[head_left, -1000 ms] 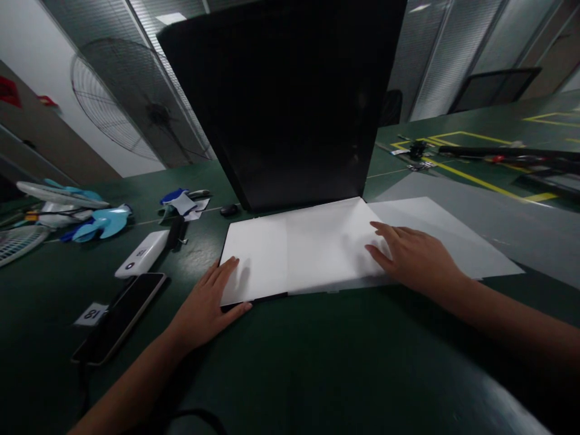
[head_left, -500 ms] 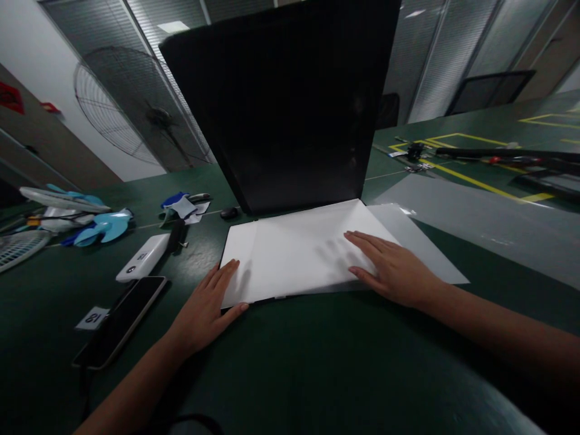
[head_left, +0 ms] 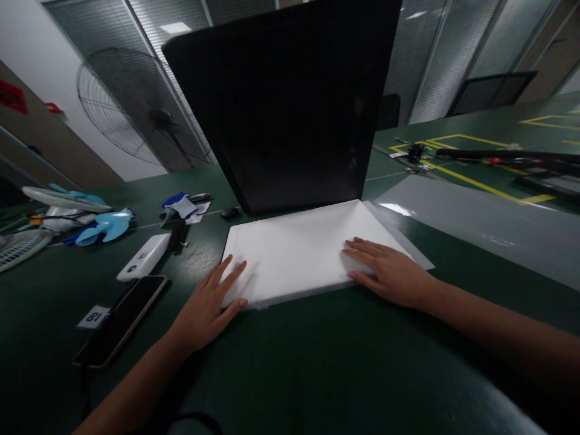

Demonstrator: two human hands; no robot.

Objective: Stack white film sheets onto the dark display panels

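Observation:
A white rectangular sheet [head_left: 294,251] lies flat in front of me over a thin, dark-edged panel that is mostly hidden. At its near left corner rests my left hand [head_left: 203,311], fingers spread, with the thumb by the near edge. My right hand [head_left: 387,270] lies open and palm down on the right part of the sheet. A thin translucent sheet [head_left: 420,258] sticks out beyond the white sheet's right side. Behind them a large black panel [head_left: 290,109] stands upright, leaning back, its lower edge along the white sheet's far edge.
On the left are a phone [head_left: 122,320], a white device with a black handle [head_left: 145,257], and blue and white items [head_left: 106,226]. A small black mouse [head_left: 229,213] sits near the black panel. A large clear film [head_left: 480,217] covers the right side of the green table [head_left: 299,368].
The translucent sheet has slid left, so less of it shows past the white sheet's right side. My left fingers have spread wider; the right hand has stayed nearly in place.

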